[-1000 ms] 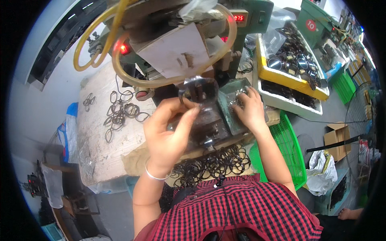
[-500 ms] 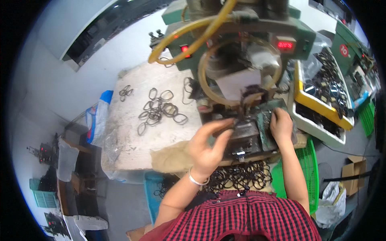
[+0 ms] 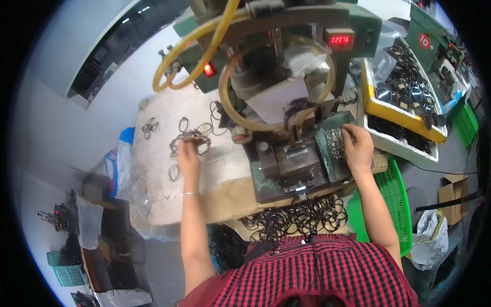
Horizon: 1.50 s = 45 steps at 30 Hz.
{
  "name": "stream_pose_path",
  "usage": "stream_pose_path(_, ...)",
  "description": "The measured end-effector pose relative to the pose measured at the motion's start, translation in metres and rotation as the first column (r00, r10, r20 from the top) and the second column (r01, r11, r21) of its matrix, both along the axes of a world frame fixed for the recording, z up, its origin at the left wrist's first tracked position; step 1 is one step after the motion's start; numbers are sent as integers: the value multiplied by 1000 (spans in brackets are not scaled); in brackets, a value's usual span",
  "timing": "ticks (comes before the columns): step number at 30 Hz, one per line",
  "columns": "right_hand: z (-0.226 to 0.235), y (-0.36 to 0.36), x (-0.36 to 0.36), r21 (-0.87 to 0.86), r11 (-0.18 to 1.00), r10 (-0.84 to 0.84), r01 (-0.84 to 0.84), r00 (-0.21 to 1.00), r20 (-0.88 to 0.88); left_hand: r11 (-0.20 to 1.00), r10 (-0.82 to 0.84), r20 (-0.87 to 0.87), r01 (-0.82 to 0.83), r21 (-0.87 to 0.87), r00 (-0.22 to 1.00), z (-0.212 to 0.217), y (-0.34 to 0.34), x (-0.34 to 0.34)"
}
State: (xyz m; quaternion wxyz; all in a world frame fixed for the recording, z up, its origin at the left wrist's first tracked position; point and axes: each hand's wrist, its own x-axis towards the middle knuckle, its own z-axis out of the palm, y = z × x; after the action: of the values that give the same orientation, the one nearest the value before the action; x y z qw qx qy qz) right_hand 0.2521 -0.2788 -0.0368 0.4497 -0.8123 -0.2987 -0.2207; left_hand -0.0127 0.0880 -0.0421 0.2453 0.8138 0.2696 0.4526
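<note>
My left hand [image 3: 187, 154] reaches out to the left and rests on a loose pile of dark eyeglass frames [image 3: 193, 137] lying on a white padded slab [image 3: 153, 184]; its fingers pinch at one frame. My right hand [image 3: 357, 147] lies on a small green tray of tiny metal parts [image 3: 335, 143] beside the press, fingers curled into the parts. Between both hands stands the green press machine [image 3: 286, 56] with its dark metal die block [image 3: 296, 161].
A heap of dark frames [image 3: 296, 217] lies on my lap edge, below the die. Yellow and white trays of frames [image 3: 404, 97] stand at the right, a green basket [image 3: 394, 204] under them. Yellow hoses [image 3: 204, 46] loop off the machine. Cardboard boxes [image 3: 452, 192] sit on the floor.
My left hand has left the die block and moved out left to the frame pile on the white slab. The right hand stays at the parts tray. The view has shifted.
</note>
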Motion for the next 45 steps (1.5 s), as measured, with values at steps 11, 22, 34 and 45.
stream_pose_path(11,7,-27,-26,96,995,41,-19,969,-243,360,-18,221,213,-909,975,-24,5,17)
stream_pose_path(22,58,41,-64,550,755,614,-357,681,-400,666,42,508,355,-656,861,26,-116,20)
stream_pose_path(34,89,51,-104,782,598,766,-176,413,-492,761,-439,695,647,-49,569,147,-169,45)
stream_pose_path(45,-19,-24,-3,-348,934,-35,79,990,134,786,-472,320,557,-269,821,128,-222,58)
